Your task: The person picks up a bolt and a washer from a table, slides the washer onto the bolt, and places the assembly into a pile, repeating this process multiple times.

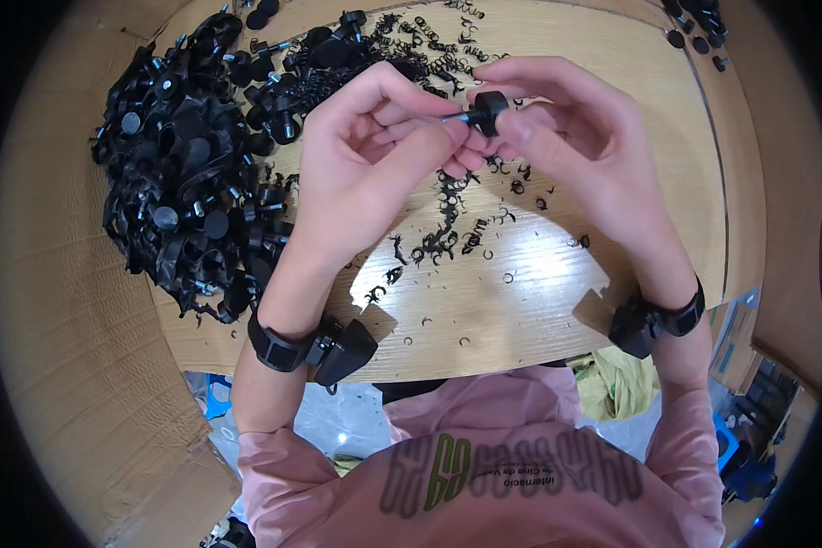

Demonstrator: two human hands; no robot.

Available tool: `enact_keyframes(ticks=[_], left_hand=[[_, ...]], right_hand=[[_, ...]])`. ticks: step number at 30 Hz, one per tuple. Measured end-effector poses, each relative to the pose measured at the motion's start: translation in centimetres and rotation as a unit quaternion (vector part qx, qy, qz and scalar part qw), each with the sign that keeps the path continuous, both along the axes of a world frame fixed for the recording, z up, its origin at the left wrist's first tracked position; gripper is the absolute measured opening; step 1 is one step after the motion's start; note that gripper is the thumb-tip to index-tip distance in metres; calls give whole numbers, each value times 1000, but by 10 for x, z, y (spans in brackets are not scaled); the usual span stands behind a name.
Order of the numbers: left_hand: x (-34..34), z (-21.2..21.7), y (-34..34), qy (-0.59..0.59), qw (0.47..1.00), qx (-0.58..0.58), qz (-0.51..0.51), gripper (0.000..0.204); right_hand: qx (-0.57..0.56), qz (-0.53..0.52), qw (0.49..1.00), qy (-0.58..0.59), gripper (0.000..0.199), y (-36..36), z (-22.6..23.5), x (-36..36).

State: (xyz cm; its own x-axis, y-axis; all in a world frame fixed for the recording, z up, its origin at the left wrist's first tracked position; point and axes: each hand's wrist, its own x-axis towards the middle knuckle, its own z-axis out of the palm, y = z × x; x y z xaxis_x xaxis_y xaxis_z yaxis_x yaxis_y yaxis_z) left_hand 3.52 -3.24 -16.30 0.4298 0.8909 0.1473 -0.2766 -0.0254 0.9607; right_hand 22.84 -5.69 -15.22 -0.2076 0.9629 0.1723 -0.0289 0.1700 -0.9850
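Observation:
Above the middle of the table, both hands are on one black rubber foot with a threaded metal stud. Its stud points left and its round black head faces right. Between thumb and fingertips, my left hand pinches the stud end. On the other side my right hand has its thumb and fingers closed on the black head. Some fingertips of the two hands overlap below the part, so their exact contact is hidden. Thin black curled trimmings lie on the table beneath and beyond the hands.
A large heap of black studded feet fills the left of the wooden table. More black feet lie at the far right. Cardboard borders the left side. Each wrist carries a black strapped device.

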Motion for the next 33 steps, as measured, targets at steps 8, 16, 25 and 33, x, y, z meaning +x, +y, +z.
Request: enact_keyframes(ticks=[8, 16, 25, 33], left_hand=[[-2, -2, 2, -16, 999, -3, -34, 13], [-1, -3, 3, -15, 999, -10, -34, 12], [-3, -5, 4, -16, 999, -21, -35, 10], [-3, -5, 3, -4, 999, -36, -31, 10]], right_hand=[[1, 34, 999, 24, 26, 1, -2, 3], [6, 33, 999, 19, 24, 1, -3, 3], [1, 31, 999, -19, 25, -1, -2, 2], [19, 3, 1000, 14, 21, -2, -5, -5]])
